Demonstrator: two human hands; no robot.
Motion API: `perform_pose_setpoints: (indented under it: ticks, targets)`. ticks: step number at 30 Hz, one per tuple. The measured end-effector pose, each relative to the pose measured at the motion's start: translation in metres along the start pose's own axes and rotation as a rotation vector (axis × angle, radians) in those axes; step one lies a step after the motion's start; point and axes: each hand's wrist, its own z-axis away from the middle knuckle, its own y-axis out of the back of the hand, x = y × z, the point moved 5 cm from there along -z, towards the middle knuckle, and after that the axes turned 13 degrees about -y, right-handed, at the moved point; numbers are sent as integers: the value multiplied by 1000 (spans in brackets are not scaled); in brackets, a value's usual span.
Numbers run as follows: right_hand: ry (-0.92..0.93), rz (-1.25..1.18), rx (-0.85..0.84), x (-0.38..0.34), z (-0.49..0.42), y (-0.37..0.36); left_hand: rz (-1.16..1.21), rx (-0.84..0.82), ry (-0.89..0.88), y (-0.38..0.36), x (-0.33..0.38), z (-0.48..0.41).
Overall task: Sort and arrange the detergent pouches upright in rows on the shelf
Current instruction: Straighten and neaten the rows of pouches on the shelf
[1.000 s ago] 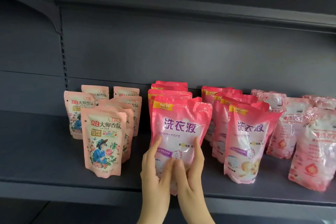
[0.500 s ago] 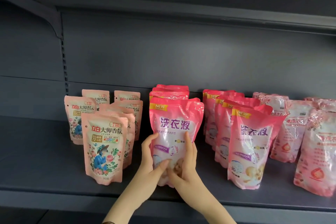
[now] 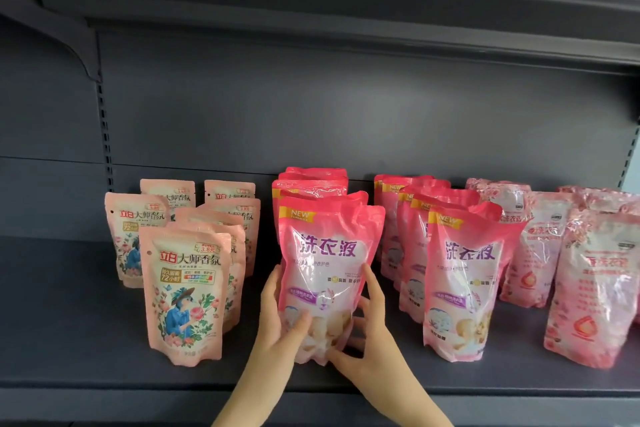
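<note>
The left hand (image 3: 277,319) grasps the front bright-pink pouch (image 3: 329,253) at its 8 o'clock edge, the right hand (image 3: 370,333) at 4 o'clock. It stands upright on the shelf (image 3: 69,340), with peach pouches (image 3: 187,288) at its 9 o'clock.

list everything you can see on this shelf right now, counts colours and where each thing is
dark grey metal shelf: one, dark grey, carries all the pouches
peach floral detergent pouches: about seven, peach-pink, upright at left
bright pink detergent pouches with purple lettering: about ten, bright pink, two rows at centre
held bright pink pouch: one, front of the centre-left row
pale pink translucent pouches: at least four, pale pink, far right
left hand: one, grips the held pouch's left side
right hand: one, grips its lower right
</note>
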Motion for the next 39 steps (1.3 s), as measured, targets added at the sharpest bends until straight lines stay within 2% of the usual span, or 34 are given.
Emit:
perform_pose_setpoints:
  ticks: [7, 13, 16, 22, 28, 30, 33, 35, 39]
  targets:
    - [41, -15, -84, -5, -6, 11, 77, 87, 96, 5, -7, -4]
    - [67, 45, -30, -2, -12, 17, 151, 132, 104, 2, -11, -3]
    - [63, 55, -27, 0, -13, 21, 141, 126, 102, 1, -13, -2]
    - [26, 3, -124, 0, -13, 27, 59, 91, 87, -1, -11, -2]
    - [35, -17, -92, -1, -7, 27, 16, 105, 83, -4, -6, 1]
    - [38, -26, -83, 0, -5, 27, -21, 126, 40, -4, -2, 2]
    - [46, -43, -57, 0, -2, 28, -152, 150, -129, -1, 8, 2]
    - [43, -89, 0, -1, -2, 30, -241, 92, -209, -3, 13, 3]
    - [40, -218, 101, -7, -6, 37, -283, 9, -227, -6, 12, -1]
